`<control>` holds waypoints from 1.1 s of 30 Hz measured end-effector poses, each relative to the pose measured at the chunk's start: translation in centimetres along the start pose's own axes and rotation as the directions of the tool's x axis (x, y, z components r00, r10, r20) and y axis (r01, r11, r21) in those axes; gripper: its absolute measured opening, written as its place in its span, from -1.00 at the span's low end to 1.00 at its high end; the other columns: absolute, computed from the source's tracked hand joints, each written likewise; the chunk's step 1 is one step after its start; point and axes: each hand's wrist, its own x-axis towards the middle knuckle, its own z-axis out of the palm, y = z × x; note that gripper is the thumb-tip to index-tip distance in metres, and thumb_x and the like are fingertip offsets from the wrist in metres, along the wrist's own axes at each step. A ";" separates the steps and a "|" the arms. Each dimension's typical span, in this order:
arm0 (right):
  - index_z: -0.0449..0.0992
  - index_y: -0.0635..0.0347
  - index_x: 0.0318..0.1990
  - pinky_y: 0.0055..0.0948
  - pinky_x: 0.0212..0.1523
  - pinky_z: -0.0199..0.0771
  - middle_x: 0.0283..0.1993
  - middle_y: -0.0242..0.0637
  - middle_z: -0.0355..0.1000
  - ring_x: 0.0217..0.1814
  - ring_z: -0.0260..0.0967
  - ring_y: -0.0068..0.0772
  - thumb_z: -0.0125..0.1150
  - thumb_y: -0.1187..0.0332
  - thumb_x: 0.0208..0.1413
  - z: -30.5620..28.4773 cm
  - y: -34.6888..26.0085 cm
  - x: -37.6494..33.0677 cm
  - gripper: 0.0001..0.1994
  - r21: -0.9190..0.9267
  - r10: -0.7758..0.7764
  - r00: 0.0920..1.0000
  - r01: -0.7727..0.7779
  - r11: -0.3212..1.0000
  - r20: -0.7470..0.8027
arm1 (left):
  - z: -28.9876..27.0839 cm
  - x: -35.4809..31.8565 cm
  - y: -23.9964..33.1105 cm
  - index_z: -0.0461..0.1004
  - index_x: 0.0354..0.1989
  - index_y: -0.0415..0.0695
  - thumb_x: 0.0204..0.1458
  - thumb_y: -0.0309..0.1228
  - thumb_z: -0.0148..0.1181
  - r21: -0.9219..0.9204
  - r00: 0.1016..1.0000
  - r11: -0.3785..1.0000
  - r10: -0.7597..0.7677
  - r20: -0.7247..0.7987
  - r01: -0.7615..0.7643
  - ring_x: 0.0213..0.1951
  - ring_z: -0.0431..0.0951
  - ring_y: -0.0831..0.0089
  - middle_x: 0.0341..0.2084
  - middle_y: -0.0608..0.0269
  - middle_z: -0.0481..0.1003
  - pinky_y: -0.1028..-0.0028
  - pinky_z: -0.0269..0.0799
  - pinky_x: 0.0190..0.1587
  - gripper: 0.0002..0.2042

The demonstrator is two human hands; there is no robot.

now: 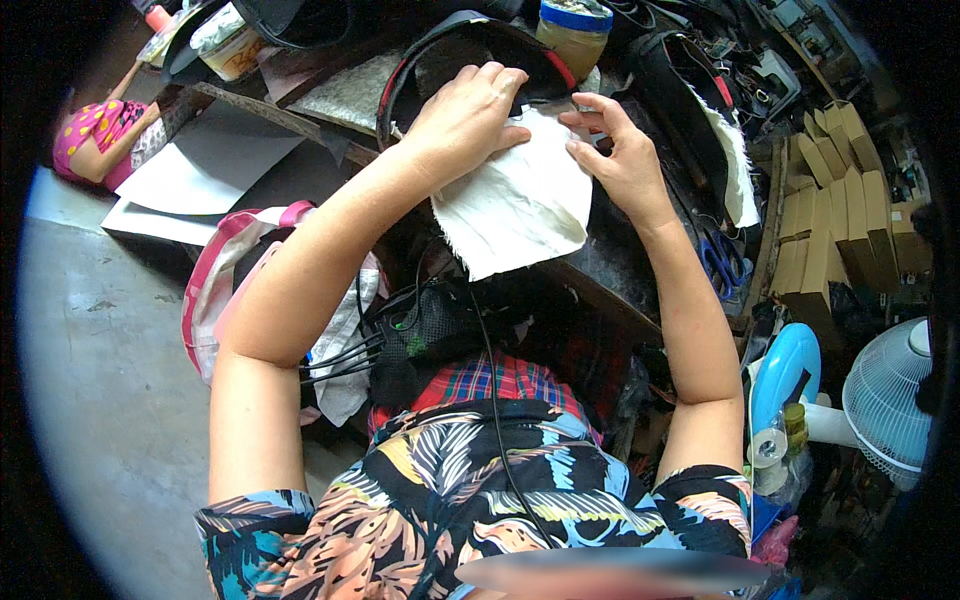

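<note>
A white cloth (520, 205) with frayed edges hangs over the near side of a black curved piece with red trim (403, 78) on the workbench. My left hand (468, 115) is closed at the cloth's upper left, its thumb lying on the cloth. Its fingers bend over toward the inside of the black piece, where their tips are partly hidden. At the upper right edge of the cloth, my right hand (618, 155) pinches the fabric between thumb and fingers.
Right of my hands lies another black curved piece (690, 110) with a white frayed edge. Blue-handled scissors (722, 262) rest near the bench's right side. A blue-lidded jar (574, 35) stands behind. White sheets (200, 170) lie left; a fan (885, 400) stands right. Another person (95, 140) is at far left.
</note>
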 end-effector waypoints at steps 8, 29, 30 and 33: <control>0.36 0.00 0.22 -0.27 0.07 0.48 -0.02 -0.32 0.57 0.01 0.47 -0.24 0.29 0.43 -0.04 1.2 0.9 0.2 -0.42 -0.041 -0.089 0.993 0.086 0.995 -0.080 | -0.4 2.3 -0.7 0.22 0.35 -0.10 -0.08 -0.31 0.40 -0.018 0.981 0.992 0.129 0.144 -0.128 0.05 0.50 0.01 -0.03 -0.01 0.53 0.17 0.44 0.11 -0.24; 0.38 0.16 0.16 -0.38 -0.06 0.53 -0.03 -0.23 0.57 -0.12 0.53 -0.32 0.28 0.37 0.11 1.8 1.9 1.5 -0.56 0.007 -0.031 0.997 0.031 0.999 -0.065 | 1.3 8.7 0.1 0.71 -0.27 0.00 -0.09 -0.42 0.24 0.213 0.980 0.973 -0.120 0.159 0.085 -0.20 0.68 0.12 -0.33 0.05 0.65 0.22 0.59 -0.08 -0.80; 0.43 0.16 0.11 -0.35 -0.06 0.53 -0.06 -0.20 0.58 -0.11 0.54 -0.26 0.28 0.36 0.10 1.9 2.1 1.9 -0.60 0.034 -0.016 0.996 0.020 0.999 -0.088 | 1.4 8.6 0.1 0.71 -0.27 0.00 -0.10 -0.42 0.25 0.209 0.982 0.975 -0.112 0.152 0.079 -0.20 0.68 0.12 -0.33 0.05 0.65 0.22 0.59 -0.09 -0.80; 0.55 0.17 -0.01 -0.28 -0.06 0.53 -0.13 -0.13 0.58 -0.11 0.57 -0.14 0.26 0.35 0.10 2.1 2.6 3.1 -0.71 0.030 0.014 0.989 -0.009 1.000 -0.145 | 1.8 8.6 -0.2 0.70 -0.31 -0.02 -0.11 -0.33 0.28 0.197 0.992 0.979 -0.078 0.098 0.057 -0.24 0.66 0.10 -0.37 0.06 0.64 0.20 0.57 -0.10 -0.81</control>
